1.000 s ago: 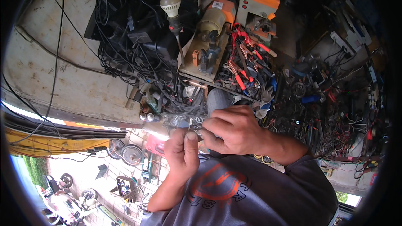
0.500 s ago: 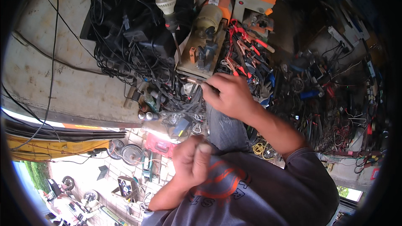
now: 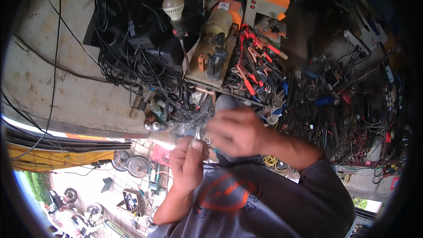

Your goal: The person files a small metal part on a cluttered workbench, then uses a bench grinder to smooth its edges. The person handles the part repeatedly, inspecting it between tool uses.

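In front of my chest, my left hand (image 3: 189, 161) is closed with the thumb up, pinching a small silvery metal piece (image 3: 197, 133) whose tip sticks out above the thumb. Just right of it is my right hand (image 3: 238, 131), smeared by motion, its fingers bent toward the metal piece. Whether it touches or holds anything is not visible. Beyond both hands stands a bench machine (image 3: 207, 72) with a dusty metal bed, small clamps and an orange cover. A coppery strip (image 3: 205, 90) lies at its near edge.
A light bulb (image 3: 173, 7) on a bendable stalk rises beside the machine. Tangled black cables and adapters (image 3: 145, 39) fill the left bench. Red-handled clamps and pliers (image 3: 251, 68) lie to the right, near an orange-topped machine (image 3: 268, 0). Loose tools and wires crowd the far right.
My right hand has come back from the machine's near edge toward my left hand. The left hand has shifted slightly left, and the silvery piece now shows above its thumb.
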